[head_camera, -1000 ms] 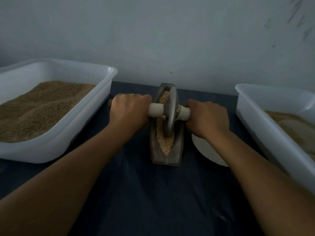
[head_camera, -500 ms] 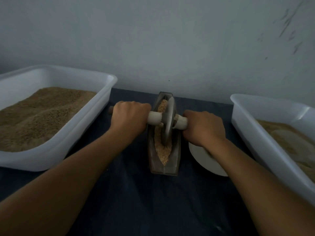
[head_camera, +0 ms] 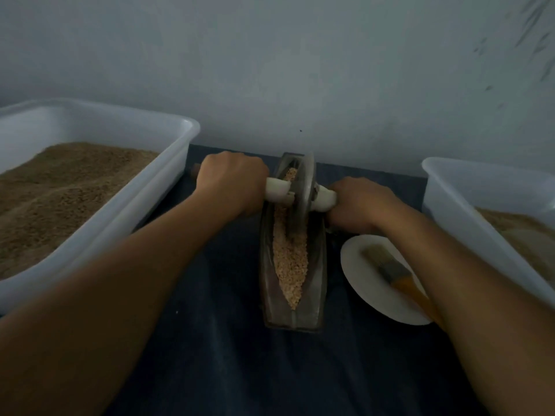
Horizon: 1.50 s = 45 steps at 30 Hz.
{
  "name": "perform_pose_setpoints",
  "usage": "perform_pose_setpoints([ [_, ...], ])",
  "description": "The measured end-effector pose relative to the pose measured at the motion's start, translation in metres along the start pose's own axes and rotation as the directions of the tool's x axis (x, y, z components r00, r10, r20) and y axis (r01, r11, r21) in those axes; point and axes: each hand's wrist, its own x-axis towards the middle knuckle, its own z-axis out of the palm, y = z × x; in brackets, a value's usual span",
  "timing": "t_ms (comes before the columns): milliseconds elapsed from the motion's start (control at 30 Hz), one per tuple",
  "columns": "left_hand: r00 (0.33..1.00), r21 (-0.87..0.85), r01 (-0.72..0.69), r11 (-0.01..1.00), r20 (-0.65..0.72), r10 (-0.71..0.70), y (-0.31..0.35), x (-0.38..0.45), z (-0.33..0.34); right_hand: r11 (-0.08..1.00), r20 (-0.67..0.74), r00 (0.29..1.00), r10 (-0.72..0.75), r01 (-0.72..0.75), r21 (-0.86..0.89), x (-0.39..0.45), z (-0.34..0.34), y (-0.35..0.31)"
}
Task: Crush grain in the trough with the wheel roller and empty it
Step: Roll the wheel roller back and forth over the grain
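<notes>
Left hand [head_camera: 231, 184] and right hand [head_camera: 359, 205] each grip the pale axle of the grey metal wheel roller [head_camera: 304, 190], fingers hidden underneath. Wheel sits in the far half of the narrow boat-shaped metal trough [head_camera: 318, 283] on crushed tan grain [head_camera: 289, 262]. Right forearm covers the handle end of the yellow-handled brush [head_camera: 390, 270] on the white plate [head_camera: 360, 274].

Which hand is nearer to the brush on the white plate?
Right. The right hand grips the roller handle just above the plate, close to the brush. The left hand grips the other handle, across the trough.
</notes>
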Motion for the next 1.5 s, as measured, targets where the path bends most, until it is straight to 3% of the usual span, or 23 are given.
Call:
perform_pose_setpoints([
  [367, 0.997, -0.052, -0.013, 0.999, 0.082, 0.017, -0.006, 0.020, 0.001, 0.998, 0.141, 0.989, -0.054, 0.053, 0.014, 0.023, -0.012, -0.001],
  [567, 1.000, -0.077, 0.016, 0.997, 0.012, -0.015, -0.007, 0.001, 0.008, 0.993, -0.059, 0.996, -0.068, 0.061, -0.100, 0.006, -0.006, -0.002],
  [667, 1.000, -0.095, 0.028, 0.995, -0.012, -0.029, -0.006, -0.015, 0.013, 0.975, -0.242, 0.960, -0.141, 0.093, -0.200, -0.009, -0.001, -0.005],
  [867, 0.996, -0.089, 0.048, 0.995, -0.074, -0.055, -0.001, -0.038, 0.015, 0.976, -0.391, 0.913, -0.114, 0.030, -0.216, -0.033, 0.010, -0.011],
  [1033, 0.978, -0.032, 0.005, 0.999, -0.210, -0.012, 0.004, -0.053, 0.011, 0.987, -0.449, 0.892, -0.049, -0.026, -0.160, -0.052, 0.024, -0.014],
  [1233, 0.941, -0.036, -0.021, 0.999, -0.340, 0.008, 0.003, -0.072, 0.017, 0.979, -0.522, 0.850, -0.070, -0.043, -0.201, -0.075, 0.025, -0.025],
  [1500, 0.942, -0.024, -0.026, 0.999, -0.336, 0.017, 0.002, -0.066, 0.021, 0.977, -0.515, 0.855, -0.061, -0.054, -0.207, -0.070, 0.026, -0.024],
])
